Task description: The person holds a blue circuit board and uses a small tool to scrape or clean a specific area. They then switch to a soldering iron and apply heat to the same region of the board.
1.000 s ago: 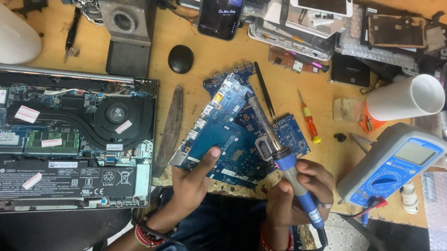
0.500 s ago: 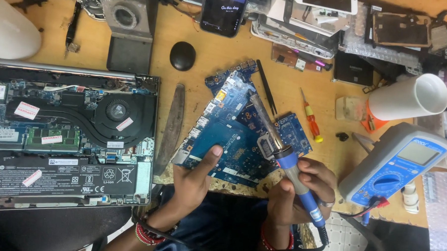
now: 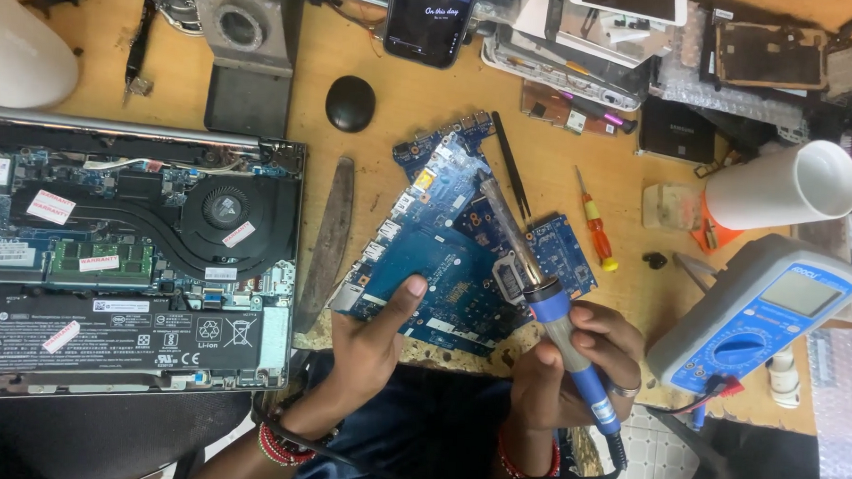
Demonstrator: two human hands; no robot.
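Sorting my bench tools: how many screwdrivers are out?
1: a small red-and-yellow screwdriver lies right of the blue circuit board. Others may hide in the clutter along the top.

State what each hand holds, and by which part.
Right hand grips the soldering iron by its blue handle. Left hand steadies the blue circuit board at its near edge.
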